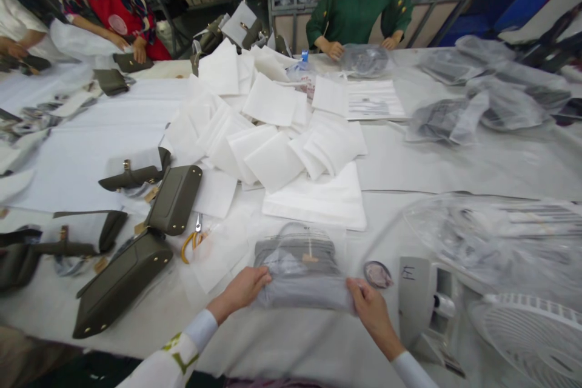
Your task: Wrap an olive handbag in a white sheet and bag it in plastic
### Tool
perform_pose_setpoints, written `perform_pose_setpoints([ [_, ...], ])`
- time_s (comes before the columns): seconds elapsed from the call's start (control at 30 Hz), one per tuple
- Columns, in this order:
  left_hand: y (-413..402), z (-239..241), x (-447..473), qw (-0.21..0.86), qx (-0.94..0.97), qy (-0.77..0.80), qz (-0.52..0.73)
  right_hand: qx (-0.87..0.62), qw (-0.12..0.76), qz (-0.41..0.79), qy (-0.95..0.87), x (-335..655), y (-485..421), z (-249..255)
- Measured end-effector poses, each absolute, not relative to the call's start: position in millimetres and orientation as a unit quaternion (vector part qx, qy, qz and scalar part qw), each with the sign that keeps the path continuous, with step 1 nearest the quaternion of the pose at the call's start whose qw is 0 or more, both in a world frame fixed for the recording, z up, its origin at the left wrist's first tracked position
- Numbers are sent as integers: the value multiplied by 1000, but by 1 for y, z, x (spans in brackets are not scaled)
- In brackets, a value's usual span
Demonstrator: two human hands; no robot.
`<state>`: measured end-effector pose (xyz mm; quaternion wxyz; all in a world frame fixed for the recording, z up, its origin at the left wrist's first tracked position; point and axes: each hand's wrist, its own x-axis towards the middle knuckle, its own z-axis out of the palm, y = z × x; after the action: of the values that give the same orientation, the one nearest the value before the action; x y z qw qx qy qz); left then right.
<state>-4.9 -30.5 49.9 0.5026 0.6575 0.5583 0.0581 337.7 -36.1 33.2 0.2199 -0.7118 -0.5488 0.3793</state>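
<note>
A dark handbag inside a clear plastic bag [300, 282] lies on the table in front of me. My left hand [243, 286] is closed on the near left edge of the plastic, fingers pinched together. On the opposite side, my right hand [370, 309] grips the right edge of the same bag. A tan tag shows through the film on the handbag. Orange-handled scissors [193, 239] rest to the left, beside thin translucent sheets [218, 260]. Right of my right hand sits a small round dish [378, 274].
White foam sheets [273, 151] are heaped mid-table. Olive handbags [122, 282] lie at left. At right stand a tape dispenser [416, 297] and a fan [536, 333], with bagged items [486, 97] farther back. Across the table, a person in green [359, 12] handles a wrapped bag; others work at far left.
</note>
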Motion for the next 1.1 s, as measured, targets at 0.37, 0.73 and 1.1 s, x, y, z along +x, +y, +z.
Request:
perform_pose_setpoints([
  [0.37,-22,41,-8,509,638,575,48,-738,201,268,-586,338,-57,24],
  [0.73,-13,38,-7,531,595,597,89,-469,247,112,-841,295,-47,69],
  [1.1,-91,51,-24,576,375,652,320,-407,124,60,-903,257,-54,34],
])
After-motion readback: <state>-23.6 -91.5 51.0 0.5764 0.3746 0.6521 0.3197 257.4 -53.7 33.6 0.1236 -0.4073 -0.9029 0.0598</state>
